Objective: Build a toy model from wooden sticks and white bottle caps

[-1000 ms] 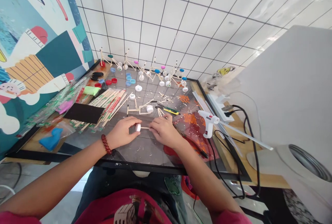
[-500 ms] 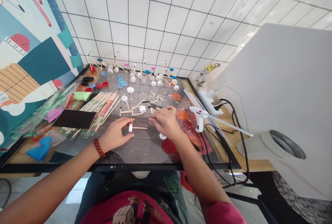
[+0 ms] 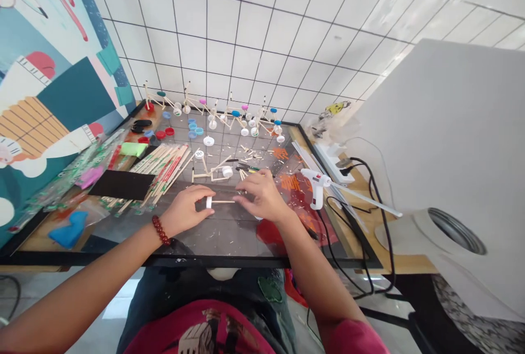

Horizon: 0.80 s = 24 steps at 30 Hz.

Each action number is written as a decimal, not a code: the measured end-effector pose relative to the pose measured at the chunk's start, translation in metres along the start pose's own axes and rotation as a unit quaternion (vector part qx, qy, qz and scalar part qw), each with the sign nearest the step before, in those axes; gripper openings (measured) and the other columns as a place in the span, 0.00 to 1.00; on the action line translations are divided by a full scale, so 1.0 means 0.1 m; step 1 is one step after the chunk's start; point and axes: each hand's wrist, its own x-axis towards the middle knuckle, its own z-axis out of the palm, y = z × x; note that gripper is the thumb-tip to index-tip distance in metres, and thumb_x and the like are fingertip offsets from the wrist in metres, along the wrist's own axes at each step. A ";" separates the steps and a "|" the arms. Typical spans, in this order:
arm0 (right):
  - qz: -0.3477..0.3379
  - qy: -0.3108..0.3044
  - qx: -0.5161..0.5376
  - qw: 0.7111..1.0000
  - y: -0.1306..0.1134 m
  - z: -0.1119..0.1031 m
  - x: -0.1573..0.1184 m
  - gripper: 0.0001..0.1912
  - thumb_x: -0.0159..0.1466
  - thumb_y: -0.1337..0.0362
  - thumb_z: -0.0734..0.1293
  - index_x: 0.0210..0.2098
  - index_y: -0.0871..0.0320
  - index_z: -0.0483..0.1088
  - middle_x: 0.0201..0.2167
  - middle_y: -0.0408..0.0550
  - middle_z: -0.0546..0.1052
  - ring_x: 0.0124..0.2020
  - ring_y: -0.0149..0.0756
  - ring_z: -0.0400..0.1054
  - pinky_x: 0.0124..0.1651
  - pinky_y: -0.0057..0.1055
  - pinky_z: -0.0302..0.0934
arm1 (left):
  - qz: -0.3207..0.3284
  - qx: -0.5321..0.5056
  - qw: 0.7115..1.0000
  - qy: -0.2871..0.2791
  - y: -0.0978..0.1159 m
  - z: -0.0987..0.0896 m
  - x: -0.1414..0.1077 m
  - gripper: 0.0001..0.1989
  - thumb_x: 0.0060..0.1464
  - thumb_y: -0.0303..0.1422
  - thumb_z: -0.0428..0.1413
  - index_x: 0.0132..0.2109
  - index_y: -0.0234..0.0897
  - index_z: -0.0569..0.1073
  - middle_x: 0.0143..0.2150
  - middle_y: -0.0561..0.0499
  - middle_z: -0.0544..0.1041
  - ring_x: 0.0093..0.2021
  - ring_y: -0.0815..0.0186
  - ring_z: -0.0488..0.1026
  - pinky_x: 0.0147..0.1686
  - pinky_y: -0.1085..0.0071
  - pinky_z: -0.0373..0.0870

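Observation:
My left hand (image 3: 189, 207), with a red bead bracelet (image 3: 161, 230) at its wrist, grips a white bottle cap (image 3: 209, 202) edgewise between thumb and fingers. A thin wooden stick (image 3: 223, 202) juts from the cap toward the right. At the stick's far end is my right hand (image 3: 261, 195), its thumb and fingers apart; whether the thumb tip touches the stick I cannot tell. Just beyond both hands lies a stick frame (image 3: 211, 173) with white caps on it. Another white cap, mostly hidden, shows under my right hand.
Several small stick-and-cap tricycle models (image 3: 235, 114) stand along the wall. At left lie a bundle of wooden sticks (image 3: 164, 170), a black sheet (image 3: 122, 184) and blue clay (image 3: 69, 229). A white glue gun (image 3: 316, 184) with cables is at right, beside a power strip (image 3: 334, 162).
My right hand has lowered its thumb to the stick's end, and a gap shows between thumb and fingers. My left hand keeps its grip on the cap. The view has shifted slightly.

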 end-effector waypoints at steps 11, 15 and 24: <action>-0.063 -0.119 0.000 0.991 -0.06 0.27 0.00 0.10 0.76 0.57 0.67 0.44 0.54 0.80 0.41 0.50 0.82 0.44 0.43 0.72 0.52 0.41 0.54 | 0.038 -0.023 0.999 0.009 0.05 0.00 -0.02 0.13 0.55 0.36 0.67 0.48 0.44 0.85 0.47 0.47 0.84 0.47 0.59 0.82 0.54 0.62 0.80; -0.063 -0.119 -0.005 0.991 -0.05 0.28 0.00 0.11 0.77 0.59 0.66 0.43 0.54 0.79 0.39 0.49 0.82 0.42 0.42 0.72 0.52 0.41 0.54 | 0.031 -0.031 0.999 0.007 0.06 0.01 -0.02 0.13 0.55 0.36 0.68 0.48 0.43 0.85 0.46 0.46 0.83 0.46 0.58 0.82 0.54 0.61 0.80; -0.059 -0.120 0.001 0.991 -0.05 0.28 -0.01 0.10 0.76 0.61 0.66 0.43 0.54 0.80 0.39 0.48 0.82 0.43 0.42 0.72 0.53 0.41 0.54 | 0.037 -0.023 0.999 0.001 0.03 0.03 -0.04 0.13 0.56 0.35 0.66 0.49 0.42 0.85 0.47 0.46 0.83 0.47 0.58 0.81 0.54 0.61 0.79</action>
